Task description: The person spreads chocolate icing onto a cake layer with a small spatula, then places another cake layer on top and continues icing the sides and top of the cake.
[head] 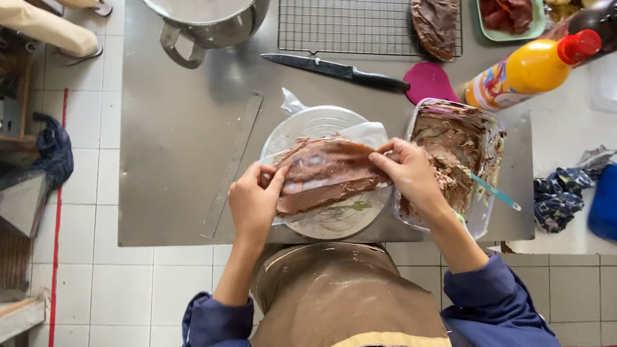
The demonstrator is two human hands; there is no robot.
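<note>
Brown cake slab held between both hands.

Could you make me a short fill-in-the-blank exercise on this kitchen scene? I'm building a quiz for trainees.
1. Both hands, the left hand and the right hand, hold a brown cake layer above a round ____.
2. The black-handled ____ lies just below the wire cooling rack.
3. The orange bottle has a ____ cap.
4. The clear container of chocolate cream sits beside the ____ hand.

Missing words: turntable; knife; red; right
</note>
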